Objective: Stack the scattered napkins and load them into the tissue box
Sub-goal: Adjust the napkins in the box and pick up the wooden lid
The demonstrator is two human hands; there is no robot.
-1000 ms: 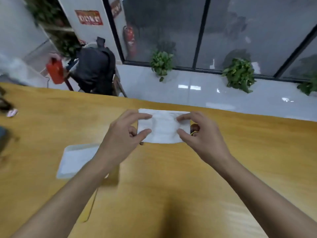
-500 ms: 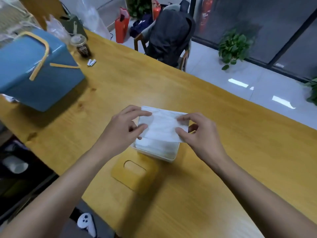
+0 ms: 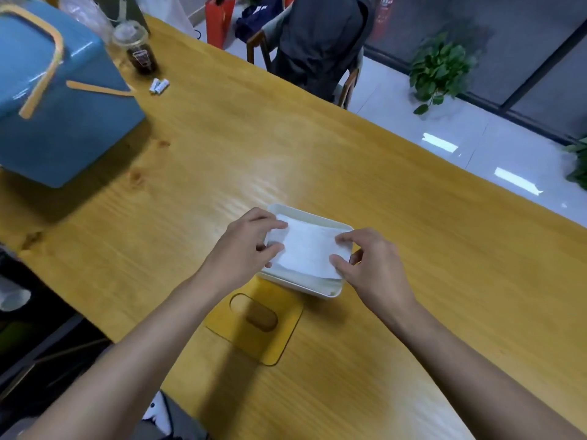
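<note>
The stack of white napkins point(image 3: 307, 249), held above the tissue box point(image 3: 318, 291) half a second earlier, had dropped into its open top, the far rim now showing beyond it. Its long axis ran left to right, parallel to the box's long sides. The left hand point(image 3: 244, 246) and right hand point(image 3: 375, 268) each pinched one end. The slotted wooden lid point(image 3: 279, 341) lay just beside the box on the wooden table point(image 3: 286, 138); well apart stood a blue carry case point(image 3: 57, 122) and a cup of dark drink point(image 3: 139, 50).
</note>
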